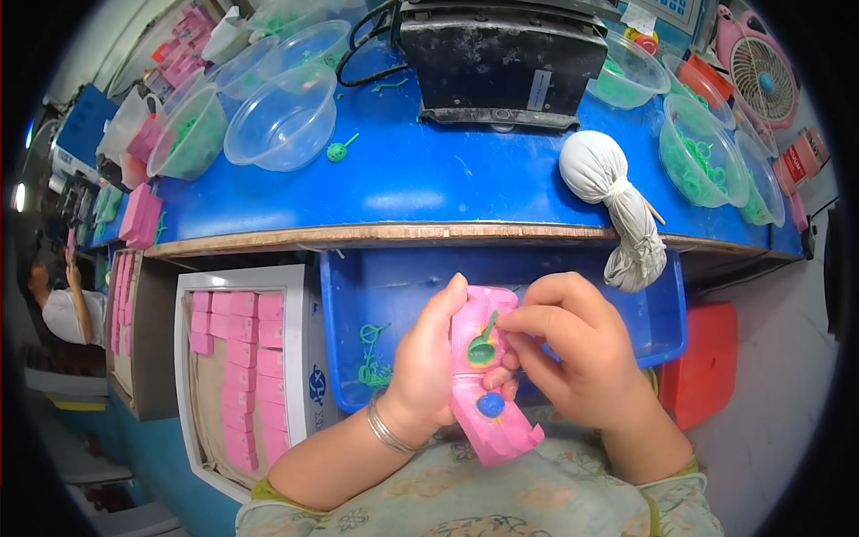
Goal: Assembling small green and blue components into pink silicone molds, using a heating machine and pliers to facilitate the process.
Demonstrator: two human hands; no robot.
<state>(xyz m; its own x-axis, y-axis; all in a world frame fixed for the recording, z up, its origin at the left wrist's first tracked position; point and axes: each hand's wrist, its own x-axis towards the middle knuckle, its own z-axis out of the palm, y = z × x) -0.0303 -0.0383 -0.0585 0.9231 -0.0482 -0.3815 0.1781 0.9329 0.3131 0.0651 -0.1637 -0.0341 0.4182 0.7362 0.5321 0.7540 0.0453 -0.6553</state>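
My left hand [422,358] holds a pink rubber mould [506,434], laid open in two joined halves, its fingers curling round the far side. In the upper half lies a green wax piece [483,351], round and cup-like with a thin stem. A blue round knob [490,404] sits in the lower half. My right hand [573,345] is at the mould's right edge, thumb and forefinger pinched together at the stem of the green piece. The exact contact of those fingertips is partly hidden.
Below the mould is a blue bin [349,295] with green scraps. At left a white box [186,358] holds several pink blocks. On the blue table [403,179] stand clear bowls [282,121], a black machine [501,80] and a tied white cloth bundle [595,170]. Another person [72,309] sits far left.
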